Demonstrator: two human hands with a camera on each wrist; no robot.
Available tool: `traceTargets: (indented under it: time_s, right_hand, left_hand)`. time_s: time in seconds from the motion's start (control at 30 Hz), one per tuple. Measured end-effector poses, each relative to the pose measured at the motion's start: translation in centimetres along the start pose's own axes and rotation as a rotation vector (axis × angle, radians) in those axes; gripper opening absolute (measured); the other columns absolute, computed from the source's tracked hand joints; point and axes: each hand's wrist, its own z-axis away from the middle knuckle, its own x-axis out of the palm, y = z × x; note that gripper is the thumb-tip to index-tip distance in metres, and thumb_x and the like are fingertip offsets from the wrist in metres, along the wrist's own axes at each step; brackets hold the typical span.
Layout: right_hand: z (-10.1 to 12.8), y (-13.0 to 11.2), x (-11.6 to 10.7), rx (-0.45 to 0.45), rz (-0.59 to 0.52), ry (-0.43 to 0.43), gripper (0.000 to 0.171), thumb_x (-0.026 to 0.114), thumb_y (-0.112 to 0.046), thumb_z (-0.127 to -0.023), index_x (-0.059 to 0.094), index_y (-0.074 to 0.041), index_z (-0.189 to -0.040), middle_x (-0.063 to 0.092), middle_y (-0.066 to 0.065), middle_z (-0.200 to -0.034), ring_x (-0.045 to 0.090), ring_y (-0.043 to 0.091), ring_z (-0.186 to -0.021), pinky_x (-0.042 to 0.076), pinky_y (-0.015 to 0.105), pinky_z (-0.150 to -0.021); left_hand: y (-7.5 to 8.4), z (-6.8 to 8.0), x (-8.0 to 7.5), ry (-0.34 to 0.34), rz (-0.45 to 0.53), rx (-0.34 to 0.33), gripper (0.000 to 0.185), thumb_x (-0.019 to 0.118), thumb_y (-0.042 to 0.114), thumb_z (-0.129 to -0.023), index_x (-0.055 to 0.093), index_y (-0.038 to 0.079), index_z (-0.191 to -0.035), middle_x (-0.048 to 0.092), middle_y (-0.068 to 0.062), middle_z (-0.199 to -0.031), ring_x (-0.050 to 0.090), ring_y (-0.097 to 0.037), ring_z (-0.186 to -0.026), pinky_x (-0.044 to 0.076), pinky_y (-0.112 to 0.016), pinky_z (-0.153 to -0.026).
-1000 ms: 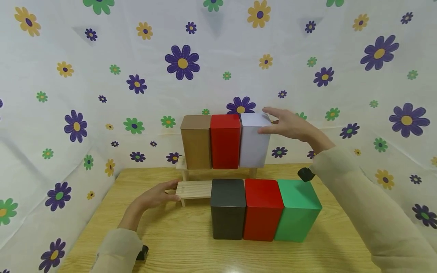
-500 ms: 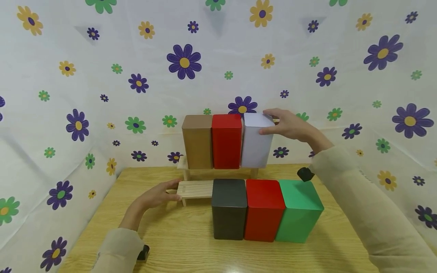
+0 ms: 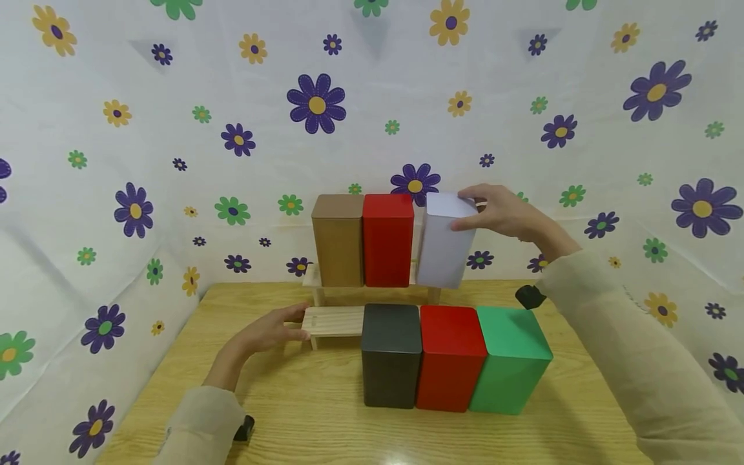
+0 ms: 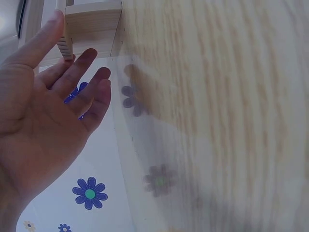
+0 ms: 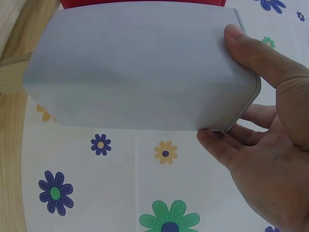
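My right hand (image 3: 500, 213) grips the top of a white tin (image 3: 443, 242), thumb on its front and fingers behind; the tin (image 5: 140, 67) is tilted and pulled a little right of the red tin (image 3: 387, 240) on the upper wooden shelf (image 3: 314, 279). A brown tin (image 3: 337, 240) stands at that shelf's left end. My left hand (image 3: 273, 330) lies open on the table, fingertips touching the left end of the lower wooden step (image 3: 331, 321); the left wrist view shows its fingers (image 4: 77, 82) straight beside the step (image 4: 91, 24).
On the lower step stand a black tin (image 3: 391, 355), a red tin (image 3: 450, 358) and a green tin (image 3: 510, 358) in a row. The wooden table (image 3: 302, 413) is backed and flanked by a flowered cloth (image 3: 174, 129).
My right hand has closed on the white tin and drawn it rightward and tilted, opening a gap from the upper red tin. My left hand has stayed by the lower step.
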Motion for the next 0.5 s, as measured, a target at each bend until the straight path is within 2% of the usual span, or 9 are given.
traceTargets:
  time_s: [0.23,0.33,0.5]
  right_hand:
    - [0.5,0.8,-0.7,0.012,0.026,0.005,0.089,0.072,-0.049,-0.07,0.034,-0.01,-0.14,0.036,0.011,-0.138,0.041,0.033,-0.118,0.041,0.053,-0.089]
    - [1.1,1.3,-1.4,0.031,0.063,0.022,0.09,0.072,-0.051,-0.07,0.034,-0.01,-0.14,0.036,0.012,-0.139,0.041,0.033,-0.118,0.041,0.054,-0.088]
    - [2.7,2.2,-2.8,0.07,0.063,0.035,0.088,0.071,-0.05,-0.072,0.033,-0.01,-0.14,0.035,0.014,-0.139,0.041,0.035,-0.116,0.041,0.056,-0.087]
  left_hand:
    - [0.0,0.0,0.0,0.001,-0.006,-0.004,0.074,0.062,0.038,-0.084,0.025,0.013,-0.144,0.041,-0.01,-0.138,0.036,-0.028,-0.127,0.031,-0.049,-0.1]
    - [0.1,0.0,0.0,-0.005,-0.006,-0.001,0.074,0.062,0.038,-0.084,0.025,0.014,-0.144,0.04,-0.011,-0.138,0.036,-0.029,-0.127,0.031,-0.049,-0.1]
    - [0.1,-0.1,0.0,-0.024,0.024,-0.005,0.076,0.062,0.037,-0.084,0.024,0.011,-0.144,0.039,-0.011,-0.139,0.036,-0.03,-0.127,0.035,-0.048,-0.097]
